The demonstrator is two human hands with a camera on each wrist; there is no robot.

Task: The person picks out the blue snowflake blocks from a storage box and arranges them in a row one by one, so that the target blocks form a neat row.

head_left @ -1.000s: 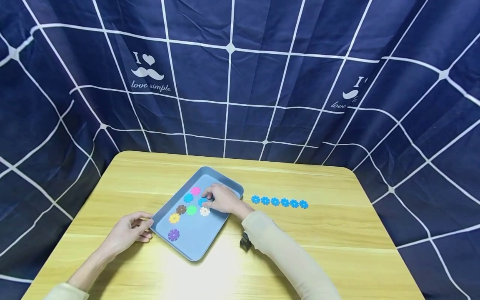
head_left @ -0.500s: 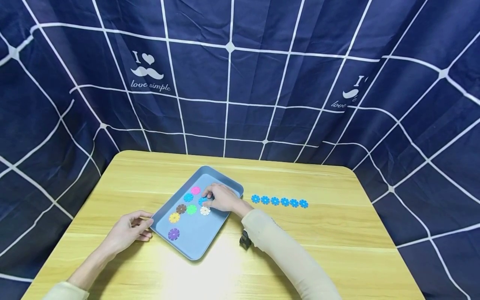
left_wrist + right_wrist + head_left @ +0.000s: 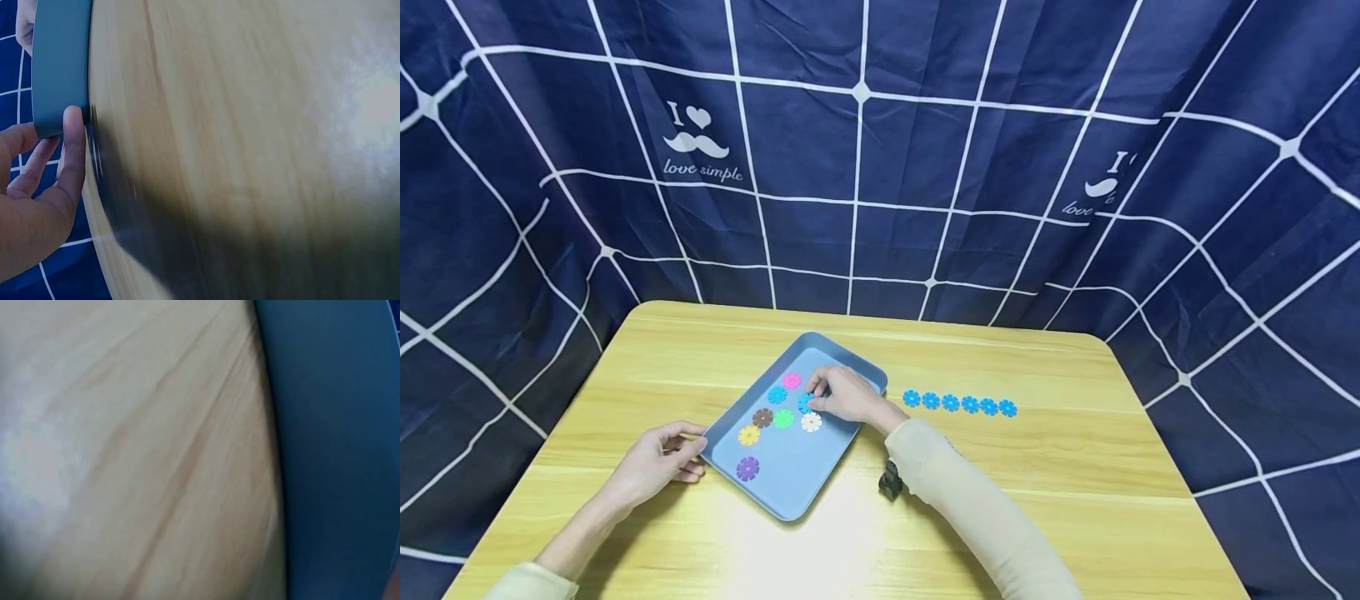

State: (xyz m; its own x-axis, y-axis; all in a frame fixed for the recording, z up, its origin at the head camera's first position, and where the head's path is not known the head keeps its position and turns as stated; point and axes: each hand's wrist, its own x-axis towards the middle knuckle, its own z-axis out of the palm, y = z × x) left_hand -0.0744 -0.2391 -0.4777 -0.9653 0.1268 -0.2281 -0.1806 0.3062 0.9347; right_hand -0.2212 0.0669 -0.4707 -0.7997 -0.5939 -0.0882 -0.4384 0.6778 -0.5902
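A blue-grey tray (image 3: 805, 475) lies slantwise on the table, with several flower-shaped plastic discs in it. My left hand (image 3: 658, 458) grips its left corner between thumb and fingers; the left wrist view shows the left hand (image 3: 47, 181) at the tray wall (image 3: 61, 69). Over the tray's right half, my right hand (image 3: 846, 395) pinches a blue disc (image 3: 806, 403) with thumb and fingertips, partly hiding it. Close by lie a white disc (image 3: 810, 422), a green disc (image 3: 783, 418) and a lighter blue disc (image 3: 777, 394). The right wrist view shows mostly tray wall (image 3: 337, 450) and tabletop.
Right of the tray, a row of several blue discs (image 3: 951, 403) lies on the wooden table (image 3: 1060, 475). Pink (image 3: 792, 381), brown (image 3: 763, 418), yellow (image 3: 748, 436) and purple (image 3: 747, 469) discs are inside the tray. A dark blue curtain (image 3: 805, 167) surrounds the table.
The right fingertips have shifted very slightly at the blue disc, and a little more of it shows. The left hand and the tray stay in place.
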